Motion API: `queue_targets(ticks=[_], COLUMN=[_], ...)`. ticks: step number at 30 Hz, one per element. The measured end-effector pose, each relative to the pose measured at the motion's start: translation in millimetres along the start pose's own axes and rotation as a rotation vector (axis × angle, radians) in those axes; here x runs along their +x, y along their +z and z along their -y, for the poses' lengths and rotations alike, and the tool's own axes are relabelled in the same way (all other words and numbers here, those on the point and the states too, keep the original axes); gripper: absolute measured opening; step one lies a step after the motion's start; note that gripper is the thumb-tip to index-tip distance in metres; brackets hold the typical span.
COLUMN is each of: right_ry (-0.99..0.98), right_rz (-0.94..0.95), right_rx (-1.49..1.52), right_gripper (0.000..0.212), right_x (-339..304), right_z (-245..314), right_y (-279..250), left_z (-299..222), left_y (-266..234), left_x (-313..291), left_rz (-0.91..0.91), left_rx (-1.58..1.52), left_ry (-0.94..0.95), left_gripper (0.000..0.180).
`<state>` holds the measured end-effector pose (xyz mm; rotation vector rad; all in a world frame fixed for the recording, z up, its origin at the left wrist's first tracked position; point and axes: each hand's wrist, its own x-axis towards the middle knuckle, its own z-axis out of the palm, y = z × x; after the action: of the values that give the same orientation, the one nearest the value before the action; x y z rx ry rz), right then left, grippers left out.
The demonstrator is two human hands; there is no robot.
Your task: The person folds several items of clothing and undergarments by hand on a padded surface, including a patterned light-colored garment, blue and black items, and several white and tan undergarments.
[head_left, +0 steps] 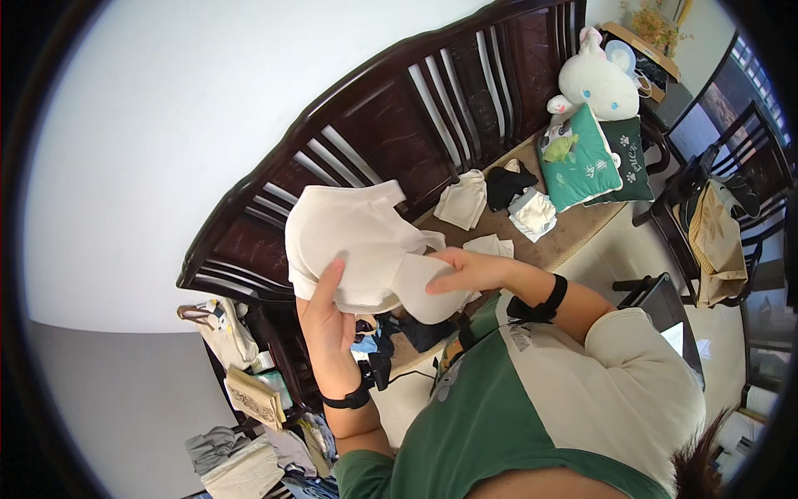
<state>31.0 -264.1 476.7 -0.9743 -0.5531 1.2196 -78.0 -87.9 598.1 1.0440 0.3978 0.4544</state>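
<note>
Over the dark wooden bench [499, 224] I hold a cream-white garment [357, 245] up in front of me with both hands. My left hand [326, 320] is clamped on its lower left edge, thumb pressed up against the cloth and fingers hidden behind it. My right hand [465, 270] lies flat on the lower right part, fingers together and stretched out over a rounded fold, touching it rather than clenching it. Each wrist carries a black band, and a dark cable runs down from the right one across my green and cream shirt.

On the bench seat behind the garment lie 4 small pieces of clothing: a folded cream piece [463, 200], a black piece [509, 183], a crumpled white and pale blue piece [533, 214] and a white piece [490, 246] just beside my right hand. Further along the seat a green cushion [582, 162] leans on a darker green cushion [633, 162], with a white plush rabbit [594, 81] above them.

Below the bench end on my left, a tote bag [223, 328] hangs with a printed animal on it, and folded grey and beige cloth [241, 461] is stacked lower down. A brown paper bag [716, 241] hangs on a dark chair well apart on the right; I cannot tell what any bag contains.
</note>
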Motion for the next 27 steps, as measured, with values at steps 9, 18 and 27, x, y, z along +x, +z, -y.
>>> queue_targets(ticks=[9, 18, 27], right_ry=[-0.771, -0.446, -0.091], right_rz=[-0.242, -0.023, -0.422], right_rx=[-1.259, -0.696, 0.19], right_gripper=[0.02, 0.011, 0.018], right_x=[-11.5, -2.8, 11.1], right_z=[33.3, 26.7, 1.7], right_y=[41.6, 38.0, 45.7], left_z=[-21.4, -34.7, 79.9], left_y=[-9.5, -6.3, -85.5], left_x=[-2.5, 5.9, -31.2], left_rz=[0.152, 0.326, 0.359], left_rx=[0.339, 0.276, -0.059], left_ry=[-0.023, -0.178, -0.339], left_gripper=[0.045, 0.042, 0.057])
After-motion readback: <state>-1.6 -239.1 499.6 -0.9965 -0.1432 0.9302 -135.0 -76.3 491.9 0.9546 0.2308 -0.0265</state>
